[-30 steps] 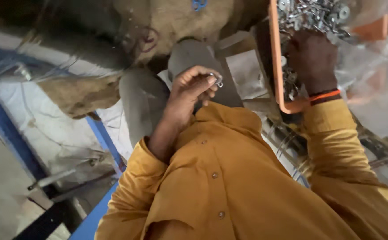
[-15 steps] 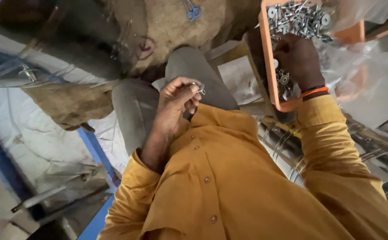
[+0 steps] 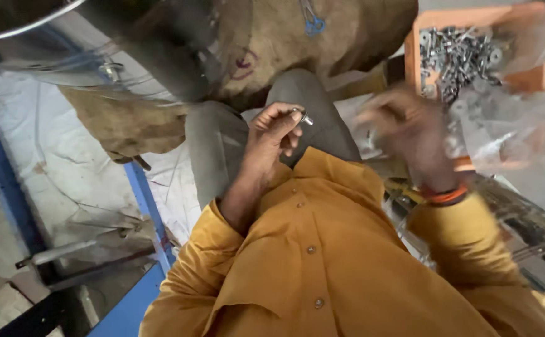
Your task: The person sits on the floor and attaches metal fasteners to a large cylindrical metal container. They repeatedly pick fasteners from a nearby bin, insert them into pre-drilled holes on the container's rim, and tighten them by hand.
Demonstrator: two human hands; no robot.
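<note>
My left hand (image 3: 275,134) is raised in front of my mustard shirt and pinches a small metal bolt (image 3: 303,117) between thumb and fingertips. My right hand (image 3: 403,128), with an orange band at the wrist, is blurred by motion just below and left of an orange tray (image 3: 414,56). The tray is heaped with several silver bolts and washers (image 3: 456,53). The blur hides whether the right hand holds anything.
My grey-trousered knees (image 3: 216,150) lie under the hands. A brown burlap sack (image 3: 322,43) sits beyond them. A clear plastic bag (image 3: 516,131) drapes over the tray's near side. A blue metal bar (image 3: 148,212) and white sheeting (image 3: 67,162) are at left.
My right hand has come out of the orange tray and moved down and left toward my body. My left hand stays raised with the small bolt.
</note>
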